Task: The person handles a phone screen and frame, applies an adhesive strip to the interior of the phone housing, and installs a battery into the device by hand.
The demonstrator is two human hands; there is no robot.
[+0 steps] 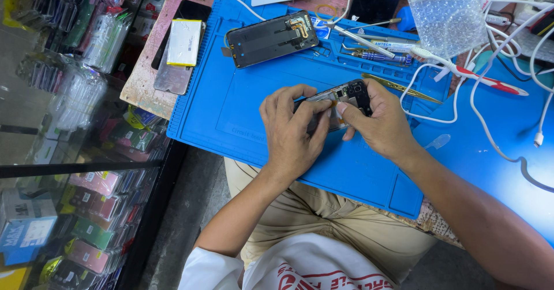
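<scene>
**Opened phone held in both hands over the blue mat**

Head view: an opened phone [340,102] is held just above the blue mat [231,111], gripped from both ends. The left hand [294,131] is closed over its nearer, left part, fingers curled across the top so that much of the body is hidden. The right hand [381,122] is clamped on the far, right end, thumb pressed on the exposed dark inner parts near the camera corner. The long axis of the phone is laid roughly left to right, tilted slightly up toward the right, and it sits between the two hands, about equally near to each. A second opened phone [271,38] is seen lying flat on the mat, well apart, beyond the hands. A tweezer [398,87] lies near the right hand
</scene>
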